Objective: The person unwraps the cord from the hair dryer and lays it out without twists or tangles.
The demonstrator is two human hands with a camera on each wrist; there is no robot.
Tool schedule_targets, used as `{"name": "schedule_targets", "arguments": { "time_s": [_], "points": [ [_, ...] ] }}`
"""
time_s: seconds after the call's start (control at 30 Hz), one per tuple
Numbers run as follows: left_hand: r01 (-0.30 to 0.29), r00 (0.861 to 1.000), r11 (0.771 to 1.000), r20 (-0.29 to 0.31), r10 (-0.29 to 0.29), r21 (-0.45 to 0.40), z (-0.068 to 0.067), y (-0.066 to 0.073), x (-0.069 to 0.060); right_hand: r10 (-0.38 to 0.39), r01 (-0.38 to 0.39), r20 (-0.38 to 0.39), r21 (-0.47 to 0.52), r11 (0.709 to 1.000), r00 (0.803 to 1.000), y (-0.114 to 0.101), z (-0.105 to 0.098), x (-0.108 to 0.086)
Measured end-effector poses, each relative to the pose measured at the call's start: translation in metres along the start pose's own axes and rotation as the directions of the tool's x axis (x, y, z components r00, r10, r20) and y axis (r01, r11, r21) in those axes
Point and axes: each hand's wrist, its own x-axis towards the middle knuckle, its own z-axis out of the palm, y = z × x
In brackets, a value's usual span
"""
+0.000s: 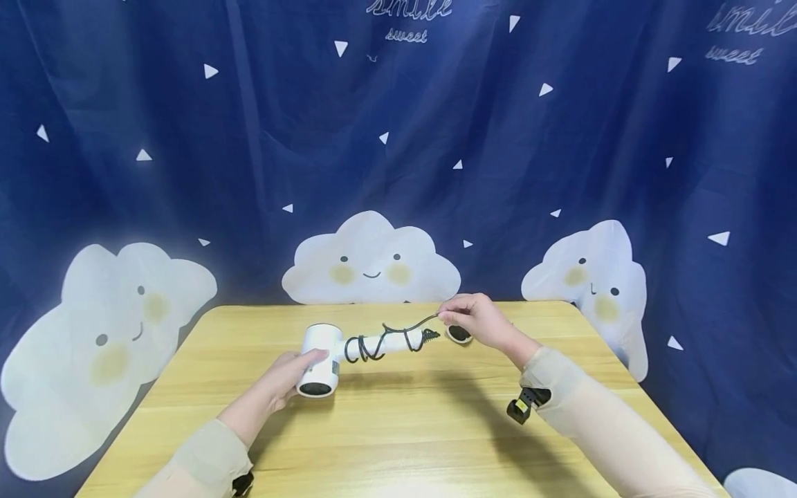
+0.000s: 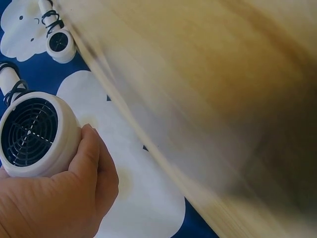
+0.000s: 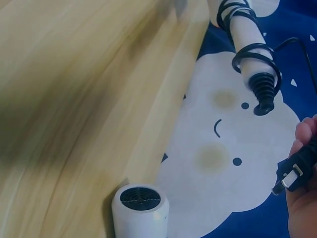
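In the head view, holds a white hair dryer [image 1: 322, 340] just above the worktop [image 1: 398, 429], left of centre, with the left grip [image 1: 288, 375] closed around the barrel and the thumb laid along its upper side. Seems to leave the handle [image 1: 395, 342] free of fingers in order to give the wound black cord [image 1: 412, 328] room. Pinches the loose end of that cord in the right grip [image 1: 474, 319], off past the handle's tip, likely for some tension. Has a second hair dryer [image 1: 459, 335] resting beyond, partly hidden behind the right grip.

In the left wrist view, grasps the held dryer around its side, clear of the round grille [image 2: 29, 131], probably for a broad, steady hold against any pull.

In the right wrist view, holds the plug [image 3: 297, 168] between closed fingers, prongs pointing outward, perhaps as the handiest end to steer. Cannot tell every finger's curl at the frame edge.
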Motion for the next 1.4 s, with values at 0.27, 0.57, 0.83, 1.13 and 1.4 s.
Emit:
{"name": "schedule_targets", "arguments": {
  "time_s": [0.27, 0.57, 0.83, 1.13, 1.4],
  "points": [
    [0.000, 1.000, 1.000, -0.008, 0.000, 0.006, 0.000, 0.000, 0.000, 0.036, -0.037, -0.050, -0.022, 0.999, 0.998, -0.004, 0.001, 0.008],
    [0.002, 1.000, 1.000, 0.002, -0.002, 0.000, 0.003, -0.001, -0.003, 0.083, -0.093, -0.100, -0.098, 0.991, 0.992, 0.002, 0.004, 0.010],
    [-0.016, 1.000, 1.000, 0.009, 0.016, -0.003, 0.004, -0.003, -0.001, 0.081, -0.112, -0.159, -0.196, 0.974, 0.984, 0.015, 0.010, 0.014],
    [-0.013, 1.000, 1.000, -0.002, 0.013, 0.014, -0.004, -0.004, -0.004, 0.122, -0.149, -0.139, -0.199, 0.969, 0.983, 0.027, 0.023, 0.011],
    [-0.014, 1.000, 1.000, 0.000, 0.014, -0.006, -0.003, -0.005, -0.001, 0.155, -0.163, -0.063, -0.173, 0.971, 0.986, 0.036, 0.024, 0.006]
  ]
}}
